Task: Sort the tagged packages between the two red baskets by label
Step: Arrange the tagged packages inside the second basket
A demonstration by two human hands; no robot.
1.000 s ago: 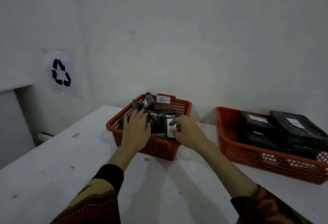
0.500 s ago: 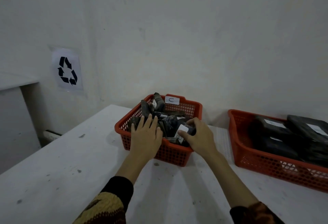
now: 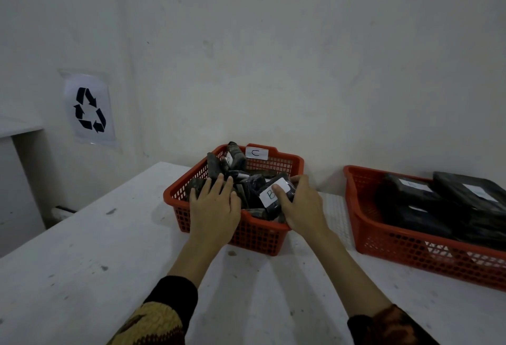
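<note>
While dark packages (image 3: 241, 180) crowd the left basket (image 3: 257, 238), the right hand (image 3: 304, 208) grips one.

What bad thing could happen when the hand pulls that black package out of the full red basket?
1. The right hand grips a black wrapped package with a white B tag wedged in a heap; lifting it might tip the neighbouring dark packages propped against the rim over the edge.
2. The thumb partly covers the tag, so the letter might be misread.
3. The small red plastic basket tagged C looks light; it might slide, though the left hand rests on it.
</note>
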